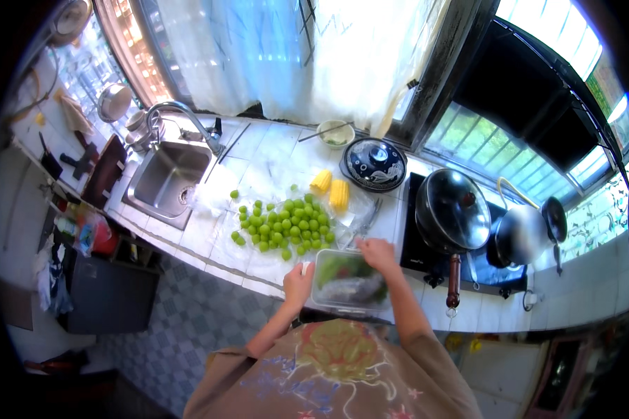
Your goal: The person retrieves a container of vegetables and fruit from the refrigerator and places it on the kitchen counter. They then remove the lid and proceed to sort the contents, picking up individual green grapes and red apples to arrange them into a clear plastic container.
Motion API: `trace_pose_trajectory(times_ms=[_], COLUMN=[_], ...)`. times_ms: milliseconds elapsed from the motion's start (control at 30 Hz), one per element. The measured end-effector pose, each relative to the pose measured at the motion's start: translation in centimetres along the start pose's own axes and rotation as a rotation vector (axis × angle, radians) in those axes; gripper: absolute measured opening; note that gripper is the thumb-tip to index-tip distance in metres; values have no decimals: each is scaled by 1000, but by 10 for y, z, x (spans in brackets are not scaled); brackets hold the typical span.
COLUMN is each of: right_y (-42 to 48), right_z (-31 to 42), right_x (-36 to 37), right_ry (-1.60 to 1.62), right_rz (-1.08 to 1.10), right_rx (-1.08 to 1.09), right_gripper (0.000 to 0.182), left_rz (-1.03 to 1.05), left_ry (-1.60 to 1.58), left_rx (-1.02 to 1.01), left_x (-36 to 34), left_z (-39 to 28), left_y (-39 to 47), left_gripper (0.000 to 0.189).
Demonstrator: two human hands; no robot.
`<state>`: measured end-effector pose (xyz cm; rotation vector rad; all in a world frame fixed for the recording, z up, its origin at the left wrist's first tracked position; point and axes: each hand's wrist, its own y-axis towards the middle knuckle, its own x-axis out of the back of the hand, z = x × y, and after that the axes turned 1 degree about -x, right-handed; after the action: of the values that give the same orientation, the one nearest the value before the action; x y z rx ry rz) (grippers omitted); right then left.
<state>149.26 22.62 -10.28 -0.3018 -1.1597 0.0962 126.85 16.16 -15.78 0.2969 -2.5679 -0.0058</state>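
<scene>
A clear plastic food container with leafy greens and other food inside lies at the counter's front edge. My left hand is at its left side, with a small white piece by the thumb; my right hand rests at its far right edge. Whether either hand grips the container, I cannot tell. Just beyond it, many round green fruits, like grapes, are spread on clear plastic film. Two pieces of yellow corn cob stand behind the fruits. Metal kitchen shears or tongs lie right of the corn.
A dark lidded pot and a bowl with chopsticks stand at the back. On the right, a lidded pan with a wooden handle sits on the black stove. A steel sink with a faucet is at the left.
</scene>
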Motion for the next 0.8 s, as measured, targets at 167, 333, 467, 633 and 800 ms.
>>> trace_pose_trajectory(times_ms=[167, 333, 467, 633, 800], right_y=[52, 26, 21, 6, -58], right_z=[-12, 10, 6, 8, 3], right_x=[-44, -25, -2, 34, 66], right_ry=[96, 192, 160, 246, 216], right_rz=[218, 7, 116, 211, 188], right_rx=[-47, -37, 29, 158, 530], right_gripper=[63, 64, 59, 53, 40], left_rz=[-26, -70, -96, -101, 8], left_ry=[23, -64, -148, -243, -221], left_rx=[-3, 14, -33, -90, -277], left_x=[-5, -2, -4, 7, 39], left_z=[-7, -10, -11, -28, -31], left_y=[-2, -7, -5, -7, -23], left_gripper=[41, 41, 39, 36, 30])
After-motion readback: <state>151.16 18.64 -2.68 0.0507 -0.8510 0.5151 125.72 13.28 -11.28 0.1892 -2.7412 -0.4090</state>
